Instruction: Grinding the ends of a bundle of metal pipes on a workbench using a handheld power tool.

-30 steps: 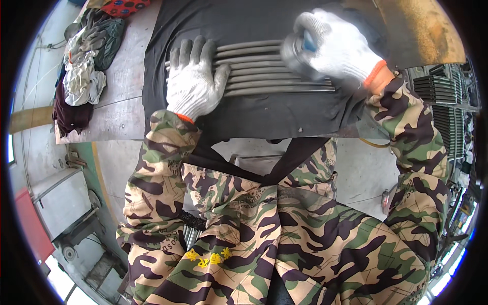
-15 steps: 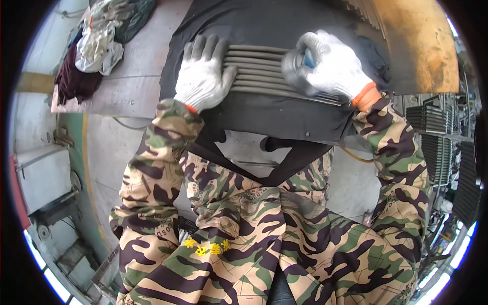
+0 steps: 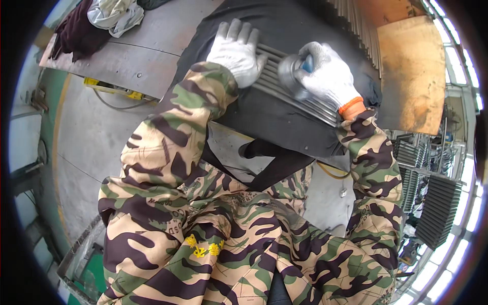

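Note:
A row of thin grey metal rods (image 3: 317, 113) lies side by side on a black cloth (image 3: 277, 132). My left hand (image 3: 235, 55), in a white glove with greyish fingers, rests flat across the rods' left end, its fingers stretched out. On the right, my gloved right hand (image 3: 331, 76) is closed around a round grey tool (image 3: 291, 76) with a blue part (image 3: 307, 64) showing at the grip. The tool is over the rods and smeared by motion, so its exact kind cannot be made out.
More long rods (image 3: 356, 28) lie at the table's far right, beside a stained wooden board (image 3: 412, 76). Crumpled dark red and white cloths (image 3: 81, 33) lie on the bare metal tabletop (image 3: 147, 63) at far left. Racks of dark bars (image 3: 439, 208) stand at right.
The view has turned, so the table and rods now slant down to the right. My left hand stays flat on the rods; my right hand still grips the blurred tool over them.

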